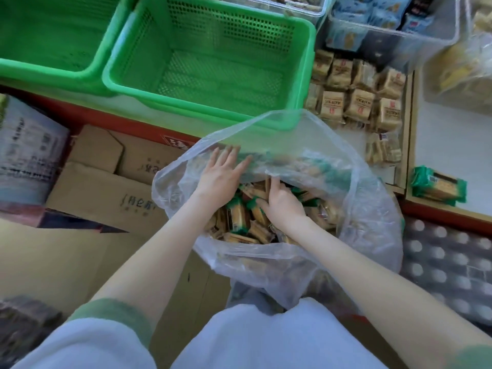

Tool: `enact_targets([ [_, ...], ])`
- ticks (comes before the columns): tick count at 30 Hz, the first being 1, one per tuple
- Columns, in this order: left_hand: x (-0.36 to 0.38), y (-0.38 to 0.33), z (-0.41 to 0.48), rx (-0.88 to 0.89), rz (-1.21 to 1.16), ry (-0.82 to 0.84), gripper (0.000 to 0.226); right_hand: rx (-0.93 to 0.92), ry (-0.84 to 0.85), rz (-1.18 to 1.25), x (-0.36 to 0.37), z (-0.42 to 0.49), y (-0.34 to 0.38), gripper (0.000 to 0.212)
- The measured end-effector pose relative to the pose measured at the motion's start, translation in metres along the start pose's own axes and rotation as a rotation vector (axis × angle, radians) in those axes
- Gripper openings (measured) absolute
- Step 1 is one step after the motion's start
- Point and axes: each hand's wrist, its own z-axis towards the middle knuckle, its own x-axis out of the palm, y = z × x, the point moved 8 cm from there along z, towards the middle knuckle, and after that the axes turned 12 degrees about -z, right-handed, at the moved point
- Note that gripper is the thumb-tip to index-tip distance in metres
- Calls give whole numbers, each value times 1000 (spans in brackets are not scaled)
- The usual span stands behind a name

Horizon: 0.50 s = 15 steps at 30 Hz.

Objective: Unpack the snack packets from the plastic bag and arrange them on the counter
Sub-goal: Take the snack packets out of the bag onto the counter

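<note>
**Below the counter's edge, both hands are in the bag**

Down in front of the counter (pixel 452 145) we find the plastic bag (pixel 372 225), clear and crumpled, with its mouth pulled wide towards us. It is packed with snack packets (pixel 237 219), tan with green ends, lying every which way in a heap.

We see the left hand (pixel 221 174) at the far left of the opening. Its fingers are straight and slightly spread, flat against the inside of the bag's wall, holding nothing. The right hand (pixel 282 201) is lower, down on the heap. Its fingers curl over the tops of a few packets while the thumb presses in from the near side, so we read it as gripping packets in the pile. How many it holds we cannot tell.

One green-ended packet (pixel 439 189) lies alone on the white counter to the right, well apart from the bag. Further back, brown packets (pixel 356 102) lie in close rows in a shallow tray. Two green baskets (pixel 213 65) stand side by side beyond the bag, their rims touching, and clear bins (pixel 386 22) of blue packs sit behind the brown rows. Cardboard boxes (pixel 106 182) are stacked to our left, and a wrapped pack of bottles (pixel 447 257) lies to our right.
</note>
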Motion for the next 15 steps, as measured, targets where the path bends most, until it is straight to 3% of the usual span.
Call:
enact_targets([
  [5,-1,9,-11,6,-72,-49,59,92,-119,88,2,3,10,68],
  [10,-8,9,-18,33,-137,-123,56,5,-114,237,-10,-18,7,72],
  [15,-22,-19,-9,72,-222,-174,51,-112,-69,332,-40,-53,-9,50],
])
